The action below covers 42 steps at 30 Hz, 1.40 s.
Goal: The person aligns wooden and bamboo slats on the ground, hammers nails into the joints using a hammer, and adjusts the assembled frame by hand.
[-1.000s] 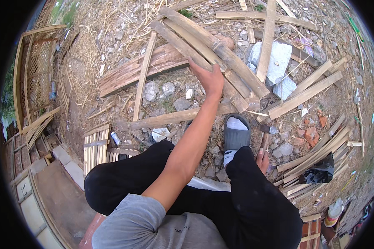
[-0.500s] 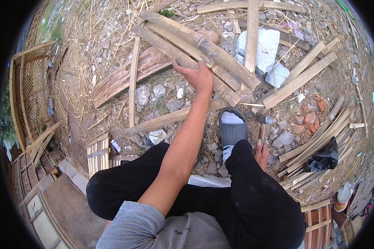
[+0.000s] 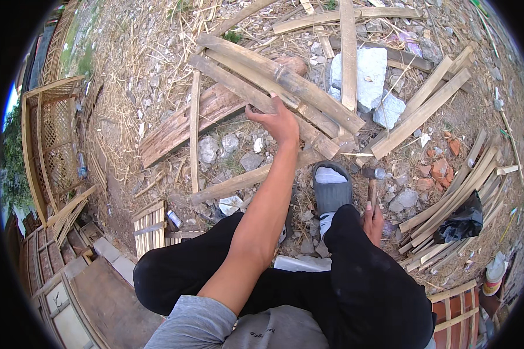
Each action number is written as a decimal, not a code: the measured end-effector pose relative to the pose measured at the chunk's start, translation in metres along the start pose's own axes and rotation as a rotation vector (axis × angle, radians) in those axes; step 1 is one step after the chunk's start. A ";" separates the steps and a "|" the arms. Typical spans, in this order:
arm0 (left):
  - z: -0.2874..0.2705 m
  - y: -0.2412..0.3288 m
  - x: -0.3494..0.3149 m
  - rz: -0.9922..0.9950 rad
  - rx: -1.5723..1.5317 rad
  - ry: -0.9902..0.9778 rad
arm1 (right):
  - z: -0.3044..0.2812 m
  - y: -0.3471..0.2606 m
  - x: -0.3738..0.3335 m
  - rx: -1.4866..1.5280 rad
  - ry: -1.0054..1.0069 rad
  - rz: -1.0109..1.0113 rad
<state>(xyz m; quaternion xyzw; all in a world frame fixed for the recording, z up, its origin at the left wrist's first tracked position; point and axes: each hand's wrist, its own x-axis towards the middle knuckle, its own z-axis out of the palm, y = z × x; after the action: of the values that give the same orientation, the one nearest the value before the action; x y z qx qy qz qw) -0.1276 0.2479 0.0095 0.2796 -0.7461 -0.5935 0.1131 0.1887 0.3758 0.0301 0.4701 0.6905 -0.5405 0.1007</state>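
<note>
In front of me, several split bamboo slats lie side by side at a slant. My left hand (image 3: 279,122) is closed on the nearest bamboo slat (image 3: 233,79), with fingers under its near edge and the thumb up over it. Just beyond lies a wider bamboo slat with a node (image 3: 282,72). Beneath them is a rough wooden log (image 3: 174,128). Beside my right knee, my right hand (image 3: 373,224) is wrapped around the handle of a hammer (image 3: 372,181), whose head points away from me. The knee hides part of that hand.
Pale stone blocks (image 3: 371,78) sit beyond the slats. To the right are a pile of bamboo strips (image 3: 454,203), a black plastic bag (image 3: 463,221) and broken bricks (image 3: 442,171). A bundle of short strips (image 3: 149,230) and a lattice frame (image 3: 52,145) lie left. My sandalled foot (image 3: 333,189) is near the slats.
The view has shifted slightly, so the whole scene sits a little lower and partly to the right. Both hands keep their holds on the bamboo slat and the hammer.
</note>
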 end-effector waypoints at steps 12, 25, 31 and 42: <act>-0.001 0.001 0.000 -0.010 0.326 -0.075 | 0.009 0.008 0.011 -0.189 0.060 -0.077; -0.002 -0.007 0.007 -0.024 0.438 -0.081 | 0.004 0.002 0.014 -0.213 0.130 -0.145; 0.001 -0.010 0.006 0.030 0.439 -0.078 | -0.017 -0.001 0.018 -0.182 0.255 -0.057; -0.010 -0.026 0.033 0.013 0.511 -0.085 | -0.124 -0.027 -0.003 -0.231 0.691 -0.359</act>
<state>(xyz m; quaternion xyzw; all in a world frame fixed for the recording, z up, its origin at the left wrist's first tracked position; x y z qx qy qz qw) -0.1427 0.2182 -0.0176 0.2691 -0.8777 -0.3964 0.0114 0.2153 0.4789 0.0990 0.4815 0.8110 -0.2786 -0.1813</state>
